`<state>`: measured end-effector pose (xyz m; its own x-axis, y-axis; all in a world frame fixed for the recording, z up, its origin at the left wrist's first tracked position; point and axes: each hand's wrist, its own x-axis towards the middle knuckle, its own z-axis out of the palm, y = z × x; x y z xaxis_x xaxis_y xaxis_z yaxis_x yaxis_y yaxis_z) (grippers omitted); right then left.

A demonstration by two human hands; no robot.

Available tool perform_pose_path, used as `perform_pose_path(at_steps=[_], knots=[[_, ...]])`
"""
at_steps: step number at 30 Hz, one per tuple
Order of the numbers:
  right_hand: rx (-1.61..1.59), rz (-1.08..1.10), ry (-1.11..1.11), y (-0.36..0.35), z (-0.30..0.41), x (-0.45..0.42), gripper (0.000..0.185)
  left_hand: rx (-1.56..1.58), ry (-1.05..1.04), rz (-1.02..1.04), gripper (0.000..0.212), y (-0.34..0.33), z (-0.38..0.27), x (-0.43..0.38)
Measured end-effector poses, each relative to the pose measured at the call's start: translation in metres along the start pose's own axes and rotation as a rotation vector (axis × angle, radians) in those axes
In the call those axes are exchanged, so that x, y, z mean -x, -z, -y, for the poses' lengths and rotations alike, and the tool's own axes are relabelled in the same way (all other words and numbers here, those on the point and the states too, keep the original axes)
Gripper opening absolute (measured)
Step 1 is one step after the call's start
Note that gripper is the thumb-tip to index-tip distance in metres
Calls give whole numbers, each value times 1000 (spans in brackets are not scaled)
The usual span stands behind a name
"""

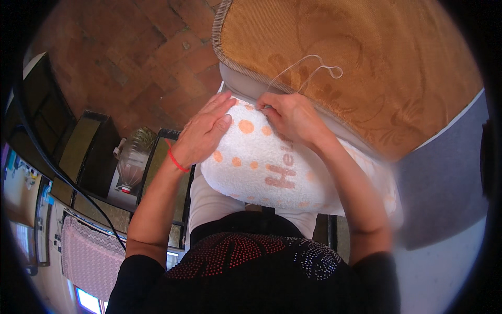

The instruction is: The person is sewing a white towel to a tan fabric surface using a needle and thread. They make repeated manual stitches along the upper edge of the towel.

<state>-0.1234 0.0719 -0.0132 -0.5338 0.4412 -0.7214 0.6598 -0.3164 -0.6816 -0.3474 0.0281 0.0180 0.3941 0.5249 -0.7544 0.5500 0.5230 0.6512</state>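
Observation:
A white terry cloth [243, 172] with orange dots and printed letters lies across my lap, bulging like a padded cover or a folded towel. My left hand [208, 127] rests along its upper left edge, fingers stretched out together and thumb on the cloth. At the cloth's upper edge, the thumb and forefinger of my right hand [292, 115] are pinched together. From behind these fingers a white thread [313, 59] loops out over the brown cover. Whether a needle is between the fingertips is too small to tell.
Ahead on the right is a cushioned seat with a brown patterned cover [353, 70]. Brick flooring [157, 59] shows at the upper left. A clear plastic bottle [133, 161] with a red cap lies among dark-framed furniture [88, 145]. A black cable [59, 168] crosses the left side.

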Motion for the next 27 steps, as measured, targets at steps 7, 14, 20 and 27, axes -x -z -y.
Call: perform_pose_path(at_steps=[7, 14, 20, 27], knots=[[-25, -10, 41, -4, -5, 0, 11, -16, 55, 35, 46, 1, 6, -3], [3, -2, 92, -3, -8, 0, 10, 22, 46, 15, 42, 1, 8, -3], [120, 54, 97, -7, -3, -9, 11, 32, 54, -19, 40, 2, 9, -4], [42, -5, 123, -20, -5, -8, 12, 86, 70, -99, 36, -1, 7, -1]])
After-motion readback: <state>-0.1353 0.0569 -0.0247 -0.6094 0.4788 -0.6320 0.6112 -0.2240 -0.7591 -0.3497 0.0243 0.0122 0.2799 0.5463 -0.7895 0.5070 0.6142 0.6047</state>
